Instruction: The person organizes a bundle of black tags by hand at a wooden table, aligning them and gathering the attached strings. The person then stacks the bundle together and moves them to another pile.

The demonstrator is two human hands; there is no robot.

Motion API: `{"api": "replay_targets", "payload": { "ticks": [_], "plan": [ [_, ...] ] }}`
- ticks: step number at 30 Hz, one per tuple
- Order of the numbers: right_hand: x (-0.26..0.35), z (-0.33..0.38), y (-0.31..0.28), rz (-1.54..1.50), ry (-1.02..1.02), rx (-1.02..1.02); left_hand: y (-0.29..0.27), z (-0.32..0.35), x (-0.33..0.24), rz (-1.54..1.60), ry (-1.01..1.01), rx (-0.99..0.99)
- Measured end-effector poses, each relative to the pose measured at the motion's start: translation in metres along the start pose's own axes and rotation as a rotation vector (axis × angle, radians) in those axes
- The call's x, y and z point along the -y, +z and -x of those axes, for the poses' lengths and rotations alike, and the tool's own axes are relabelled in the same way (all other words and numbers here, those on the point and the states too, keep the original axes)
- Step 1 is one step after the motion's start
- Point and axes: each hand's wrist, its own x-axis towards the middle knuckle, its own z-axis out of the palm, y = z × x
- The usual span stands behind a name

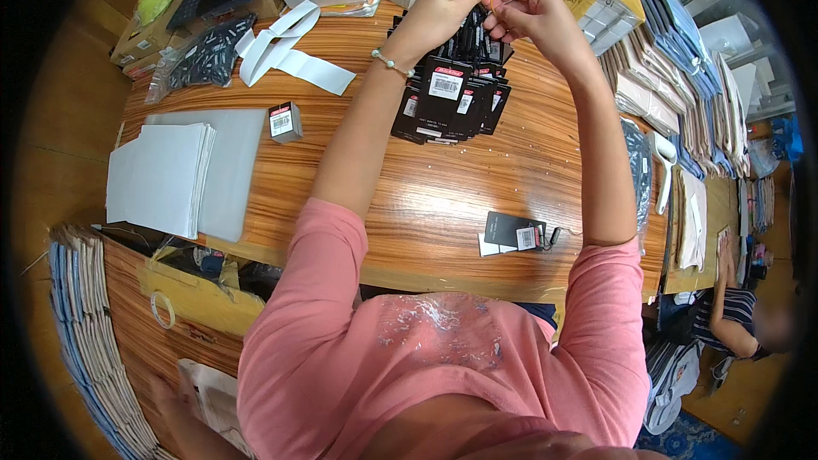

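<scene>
Tags: black cards [433, 111] already heaped in one bunch on the far side of the table [417, 213].
Black cords: gathered [469, 44] above the cards; whether bound yet, I cannot tell.
Left hand: [443, 15] seems closed around the cords.
Right hand: [535, 17] fingertips pinching what looks like a thin strand [492, 8]; this handling seems unfinished.
Loose tag: [504, 228] near the front edge, apart, seemingly not included.

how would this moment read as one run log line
left hand: at black cords | right hand: close beside left | black tags: bunched on table | separate tag: nearer person
</scene>
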Motion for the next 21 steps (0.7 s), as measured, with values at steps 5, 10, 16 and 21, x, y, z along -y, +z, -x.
{"api": "replay_targets", "payload": {
  "ticks": [5,10,16,21],
  "plan": [
    [0.005,-0.006,-0.012,0.177,-0.023,0.070,0.000,0.003,-0.015,0.083,0.058,-0.006],
    [0.003,-0.004,-0.017,0.048,-0.001,0.130,0.005,0.004,-0.017,0.076,0.010,-0.026],
    [-0.004,0.019,-0.006,-0.415,-0.083,-0.068,0.008,0.000,0.002,0.153,-0.070,-0.066],
    [-0.013,0.028,0.020,-0.508,-0.239,-0.347,0.004,0.002,-0.013,0.204,0.004,-0.003]
  ]
}}
